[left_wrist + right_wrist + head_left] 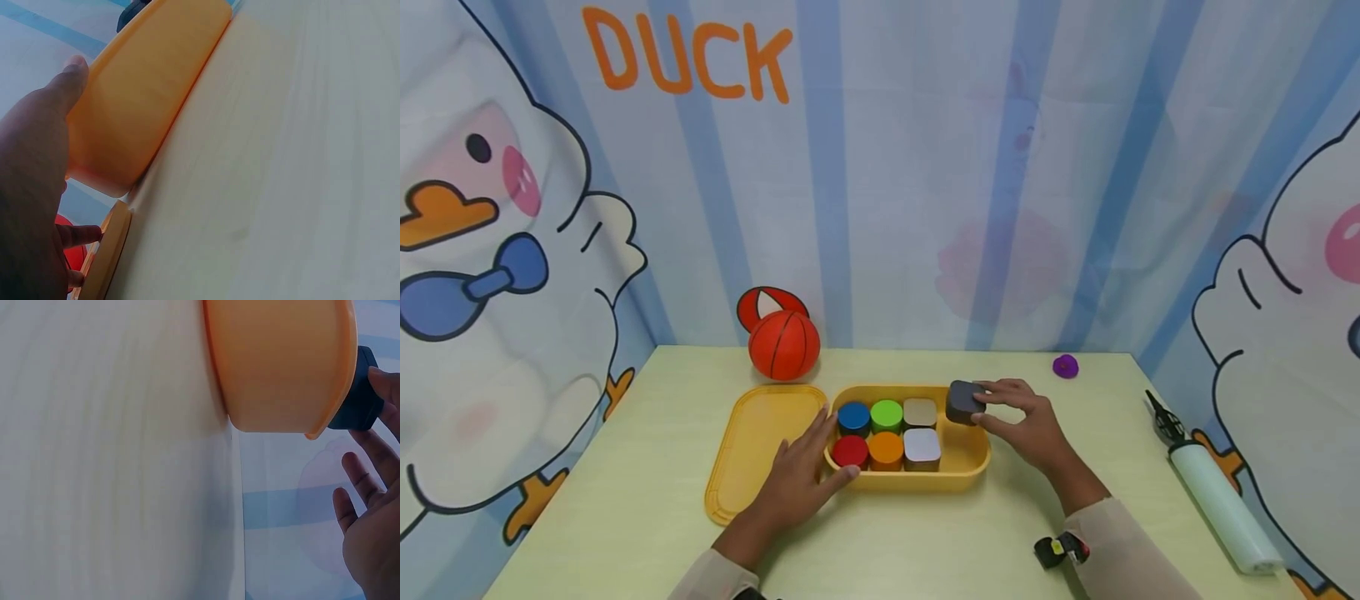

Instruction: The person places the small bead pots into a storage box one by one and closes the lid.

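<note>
A yellow box [955, 480] stands on the table. In it are a blue block [853, 417], a green block [887, 414], a beige block [920, 412], a red block [851, 451], an orange block [886, 451] and a white block [922, 447]. With thumb and fingertips my right hand [1026, 423] pinches a dark grey rounded-square block [964, 402] at the box's right end, partly above the rim. My left hand [797, 483] lies spread at the left end, its thumb touching the box's front. In the left wrist view, other fingers [81, 234] touch the yellow lid [111, 250].
The lid [737, 450] lies flat left of the box. Behind it sits a red ball [784, 345]. A small purple object [1065, 366] is at the back right. A pale green cylinder with a black tip [1225, 508] lies along the right edge. A striped curtain [895, 167] hangs behind.
</note>
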Demonstrator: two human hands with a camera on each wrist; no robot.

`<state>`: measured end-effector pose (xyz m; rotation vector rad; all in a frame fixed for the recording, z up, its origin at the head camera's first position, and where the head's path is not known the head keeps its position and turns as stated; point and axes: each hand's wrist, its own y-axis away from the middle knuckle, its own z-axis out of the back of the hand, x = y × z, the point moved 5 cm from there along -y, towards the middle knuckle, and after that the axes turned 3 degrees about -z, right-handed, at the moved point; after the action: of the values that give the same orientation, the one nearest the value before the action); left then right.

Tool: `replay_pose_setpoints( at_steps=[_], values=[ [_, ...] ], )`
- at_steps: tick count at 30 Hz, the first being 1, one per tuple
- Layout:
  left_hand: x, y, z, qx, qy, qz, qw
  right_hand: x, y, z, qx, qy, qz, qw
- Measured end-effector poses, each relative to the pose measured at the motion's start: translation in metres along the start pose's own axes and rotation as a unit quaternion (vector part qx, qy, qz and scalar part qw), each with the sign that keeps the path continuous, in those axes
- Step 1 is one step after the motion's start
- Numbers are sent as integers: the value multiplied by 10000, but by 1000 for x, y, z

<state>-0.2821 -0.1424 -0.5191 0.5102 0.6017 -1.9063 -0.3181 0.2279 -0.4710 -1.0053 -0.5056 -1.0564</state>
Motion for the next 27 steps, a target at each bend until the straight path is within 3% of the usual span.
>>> replay_pose_setpoints(
  at_steps=[13,27],
  values=[
    [0,0,-1,-12,-2,9,10000,-4,4,-8,175,170,-151,9996],
    [-1,0,0,19,9,3,10000,1,1,-15,105,682,495,9964]
  ],
)
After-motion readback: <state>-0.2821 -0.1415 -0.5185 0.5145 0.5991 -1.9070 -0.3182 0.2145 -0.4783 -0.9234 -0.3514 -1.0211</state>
